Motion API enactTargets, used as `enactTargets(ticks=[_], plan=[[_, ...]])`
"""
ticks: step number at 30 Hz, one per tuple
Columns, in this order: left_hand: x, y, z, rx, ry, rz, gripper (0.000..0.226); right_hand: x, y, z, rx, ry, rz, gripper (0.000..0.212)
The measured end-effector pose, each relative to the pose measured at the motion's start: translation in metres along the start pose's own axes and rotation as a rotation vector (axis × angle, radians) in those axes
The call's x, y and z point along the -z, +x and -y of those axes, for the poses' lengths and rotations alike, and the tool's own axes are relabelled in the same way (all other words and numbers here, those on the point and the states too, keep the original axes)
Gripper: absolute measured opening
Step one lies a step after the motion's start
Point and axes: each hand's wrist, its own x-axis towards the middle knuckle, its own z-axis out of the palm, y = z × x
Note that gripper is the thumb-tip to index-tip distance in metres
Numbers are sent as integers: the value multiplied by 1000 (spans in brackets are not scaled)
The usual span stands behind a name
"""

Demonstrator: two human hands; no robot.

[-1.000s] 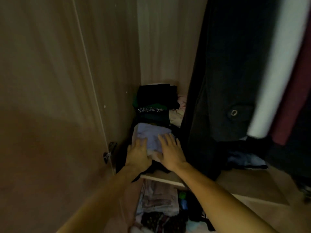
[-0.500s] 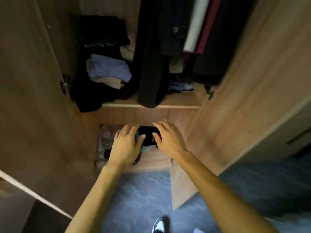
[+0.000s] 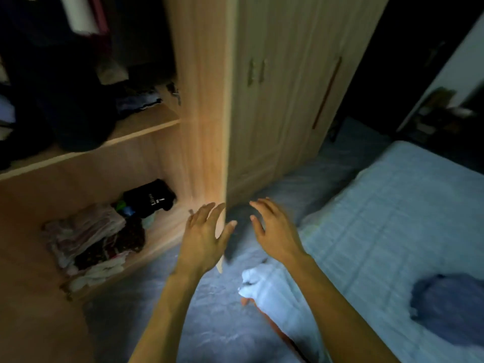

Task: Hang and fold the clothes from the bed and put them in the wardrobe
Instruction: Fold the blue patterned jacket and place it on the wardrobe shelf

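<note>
My left hand (image 3: 203, 238) and my right hand (image 3: 275, 227) hover empty in front of me, fingers spread, either side of the lower edge of the open wardrobe door (image 3: 207, 100). A dark blue garment (image 3: 450, 310) lies crumpled on the bed (image 3: 392, 205) at the lower right. In the wardrobe, the upper shelf (image 3: 146, 127) carries dark folded clothes under hanging clothes (image 3: 78, 19). The bottom compartment holds a stack of folded clothes (image 3: 91, 242) and a black folded garment (image 3: 149, 200).
The open door stands edge-on between my hands. To its right are closed wardrobe doors (image 3: 275, 87). A grey-blue floor (image 3: 209, 323) fills the narrow gap between wardrobe and bed. The bed's light blue sheet corner (image 3: 262, 284) juts out near my right forearm.
My hands left the folded clothes on the upper shelf, dropped past the bottom compartment and pulled back. The view swung right from the wardrobe interior to the bed.
</note>
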Motion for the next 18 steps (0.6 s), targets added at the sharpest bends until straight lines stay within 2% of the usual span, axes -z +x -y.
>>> enactTargets(ticks=[6,11,18], plan=[[-111,-26,-138,-158,-70,156,65,111,-124,-129,-181,-65,-135,39],[-221,-71,-277,-300,-181,376,64,204,-259,-236,-476,-106,-279,34],[-317,-112,-431,-508,-216,636,52,283,-403,-322,-795,-82,-482,35]])
